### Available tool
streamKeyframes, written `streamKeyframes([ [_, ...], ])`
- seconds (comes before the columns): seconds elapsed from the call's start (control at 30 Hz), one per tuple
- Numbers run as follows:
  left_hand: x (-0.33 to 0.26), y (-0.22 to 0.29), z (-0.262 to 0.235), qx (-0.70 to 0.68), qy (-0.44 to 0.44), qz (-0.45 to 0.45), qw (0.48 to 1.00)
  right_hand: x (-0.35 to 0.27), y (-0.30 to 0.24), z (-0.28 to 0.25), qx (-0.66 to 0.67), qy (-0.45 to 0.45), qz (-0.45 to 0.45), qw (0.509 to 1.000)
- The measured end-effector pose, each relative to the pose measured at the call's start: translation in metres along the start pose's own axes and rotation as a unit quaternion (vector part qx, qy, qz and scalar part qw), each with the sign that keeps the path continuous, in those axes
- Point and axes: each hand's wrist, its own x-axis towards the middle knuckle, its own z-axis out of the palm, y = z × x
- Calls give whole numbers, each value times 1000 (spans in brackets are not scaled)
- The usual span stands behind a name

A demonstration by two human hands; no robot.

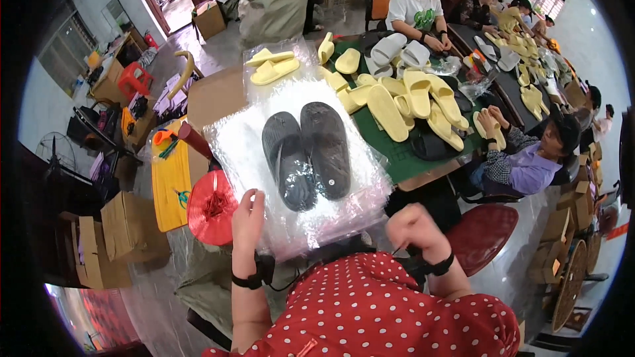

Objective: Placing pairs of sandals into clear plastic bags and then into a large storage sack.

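Observation:
A pair of black slippers (322, 152) lies side by side on a thick stack of clear plastic bags (251, 158) in front of me; the plastic's glare hides whether they are inside a bag. My left hand (248, 219) is at the stack's near left edge, its fingers stretched out and holding nothing I can see. Off the near right corner, my right hand (418, 230) is raised and slightly blurred, its fingers curled in. Whatever those fingers may hold is hidden. A roll of red plastic twine (213, 208) sits just left of my left hand.
Yellow slippers (387, 114) and grey slippers (388, 46) are heaped on the green table (380, 139); a bagged yellow pair (274, 69) lies beyond the stack. Co-workers (529, 158) sit along the right side. A red stool (481, 238) stands right; scissors (182, 197) lie left.

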Motion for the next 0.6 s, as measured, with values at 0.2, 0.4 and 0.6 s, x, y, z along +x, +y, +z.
streamKeyframes([
  [0.2, 17, -17, 30, 107, -39, 58, 992, 63, 23, -37, -221, 345, 55, 911],
  [0.4, 10, -31, 21, -142, -60, 21, 988, 91, 38, -43, -274, 125, 181, 936],
  [0.6, 6, -56, 18, -210, -44, 4, 977, 73, 43, -70, -108, 200, 137, 964],
])
